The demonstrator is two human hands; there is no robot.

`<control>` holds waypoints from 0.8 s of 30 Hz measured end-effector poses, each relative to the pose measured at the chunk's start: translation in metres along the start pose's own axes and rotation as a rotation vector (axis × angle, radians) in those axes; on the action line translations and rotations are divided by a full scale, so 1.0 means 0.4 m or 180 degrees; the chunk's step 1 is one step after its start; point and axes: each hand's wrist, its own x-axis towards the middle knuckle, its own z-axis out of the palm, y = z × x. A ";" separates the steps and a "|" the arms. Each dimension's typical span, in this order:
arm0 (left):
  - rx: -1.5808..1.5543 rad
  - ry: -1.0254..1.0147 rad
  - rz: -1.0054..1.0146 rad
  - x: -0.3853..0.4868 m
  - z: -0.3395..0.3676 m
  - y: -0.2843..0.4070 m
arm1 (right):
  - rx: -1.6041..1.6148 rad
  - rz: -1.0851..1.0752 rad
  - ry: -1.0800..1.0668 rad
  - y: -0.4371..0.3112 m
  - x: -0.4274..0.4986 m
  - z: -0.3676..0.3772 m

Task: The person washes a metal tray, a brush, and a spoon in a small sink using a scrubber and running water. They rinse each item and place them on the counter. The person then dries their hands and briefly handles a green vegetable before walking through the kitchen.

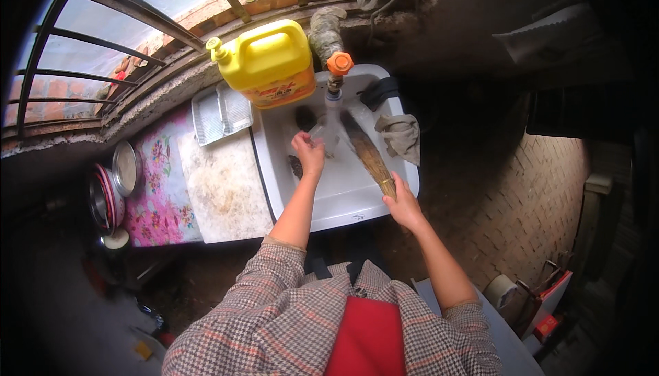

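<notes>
My right hand grips the bound end of a straw whisk brush, its dark bristles pointing into the white sink under the tap. Over the basin's left half is my left hand, fingers curled and blurred; whether something small is in them cannot be made out. The tap has an orange handle, and a pale blurred stream shows below its spout. A dark round object lies at the back of the basin. A dark rough-textured thing is partly behind my left hand.
A yellow detergent jug stands on the sink's back-left rim. Cloths, one grey and one black, hang over the right rim. Left lie a clear plastic tray, a stained white board and stacked basins. Window bars rise behind.
</notes>
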 end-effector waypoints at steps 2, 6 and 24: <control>-0.0640 -0.0250 -0.0439 0.037 -0.002 -0.015 | -0.0200 -0.0116 -0.0114 -0.061 0.001 -0.047; -0.2109 -0.0226 -0.1874 0.107 0.019 0.007 | -0.0659 -0.0268 -0.0159 -0.051 -0.007 -0.013; -0.0421 -0.1363 -0.1308 0.108 0.000 0.001 | -0.1639 -0.0110 0.0038 -0.046 0.036 -0.019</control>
